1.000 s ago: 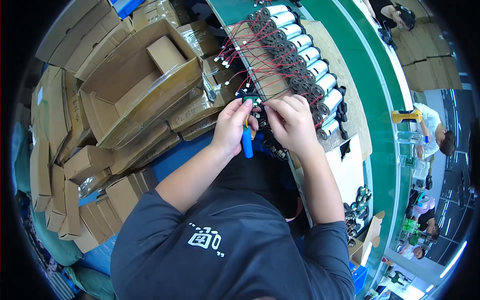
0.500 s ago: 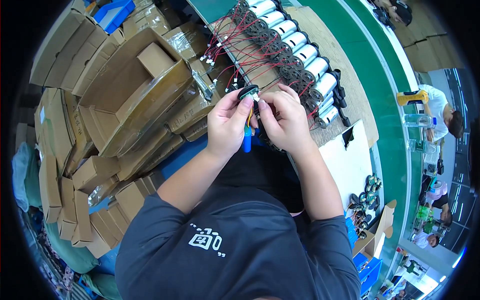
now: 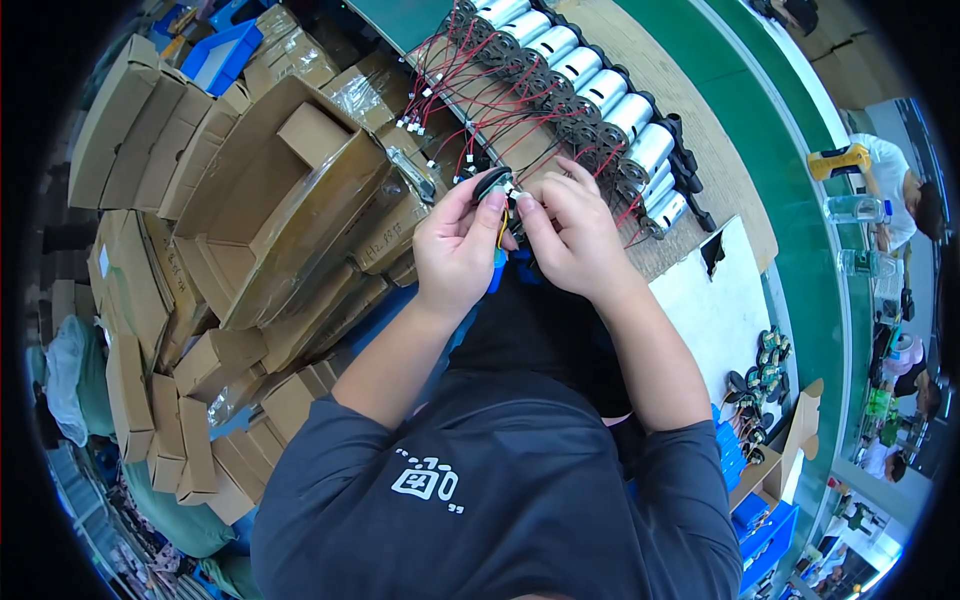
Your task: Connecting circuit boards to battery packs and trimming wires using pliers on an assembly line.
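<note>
Between the fingers of my left hand (image 3: 452,255) is a small round black part with a circuit board (image 3: 490,182). My right hand (image 3: 572,240), thumb and fingers pinched, grips a small white plug connector (image 3: 514,195) right against that board. Thin coloured wires run down from the board, and a blue cylinder (image 3: 497,272), which looks like a battery, hangs below my left fingers. Just beyond my hands stands a row of silver motors (image 3: 602,92) with black gear-like ends. Their red and black leads end in white plugs. My fingertips partly hide the join at the connector.
Open cardboard boxes (image 3: 270,200) are piled on the left, near a blue bin (image 3: 222,57). A white board (image 3: 715,310) lies to the right, with several small circuit boards (image 3: 768,365) and blue cylinders by it. People sit farther right, past a yellow tool (image 3: 838,162) and bottles.
The view has shifted slightly, so the boxes and benches sit a little differently in the picture. Both hands keep their grip, and the blue cylinder hangs slightly differently.
</note>
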Demonstrator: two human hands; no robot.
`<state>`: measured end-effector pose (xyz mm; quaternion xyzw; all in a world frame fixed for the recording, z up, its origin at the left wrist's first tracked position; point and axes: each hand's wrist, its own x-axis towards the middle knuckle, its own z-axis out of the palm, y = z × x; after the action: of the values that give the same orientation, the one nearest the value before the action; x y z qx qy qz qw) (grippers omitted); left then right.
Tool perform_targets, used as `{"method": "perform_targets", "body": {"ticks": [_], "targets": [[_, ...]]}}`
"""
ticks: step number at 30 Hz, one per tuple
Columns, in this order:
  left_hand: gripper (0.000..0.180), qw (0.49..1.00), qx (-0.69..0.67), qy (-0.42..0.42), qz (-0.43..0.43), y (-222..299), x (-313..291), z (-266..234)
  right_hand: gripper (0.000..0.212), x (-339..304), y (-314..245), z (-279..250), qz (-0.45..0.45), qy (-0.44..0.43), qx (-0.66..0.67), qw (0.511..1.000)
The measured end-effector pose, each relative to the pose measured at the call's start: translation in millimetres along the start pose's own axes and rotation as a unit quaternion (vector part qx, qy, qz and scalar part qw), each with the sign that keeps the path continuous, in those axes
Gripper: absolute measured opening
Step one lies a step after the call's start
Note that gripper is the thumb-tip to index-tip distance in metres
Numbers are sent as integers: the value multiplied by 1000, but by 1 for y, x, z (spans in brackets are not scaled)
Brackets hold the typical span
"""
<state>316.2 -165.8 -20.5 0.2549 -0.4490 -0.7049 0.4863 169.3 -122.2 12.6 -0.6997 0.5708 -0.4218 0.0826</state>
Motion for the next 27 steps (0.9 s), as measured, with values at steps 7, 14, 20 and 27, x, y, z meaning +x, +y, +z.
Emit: {"method": "perform_targets", "body": {"ticks": [7,14,20,27], "targets": [[27,999,20,1,45,-4,-1,4,13,-3,2,6,74,9,103,992],[26,980,149,15,130,-14,1,1,15,-4,1,11,91,31,104,990],[25,968,198,17,153,-14,1,2,14,-4,3,11,88,39,99,990],[23,970,207,-23,128,-5,2,-6,11,-2,9,7,49,17,106,993]]}}
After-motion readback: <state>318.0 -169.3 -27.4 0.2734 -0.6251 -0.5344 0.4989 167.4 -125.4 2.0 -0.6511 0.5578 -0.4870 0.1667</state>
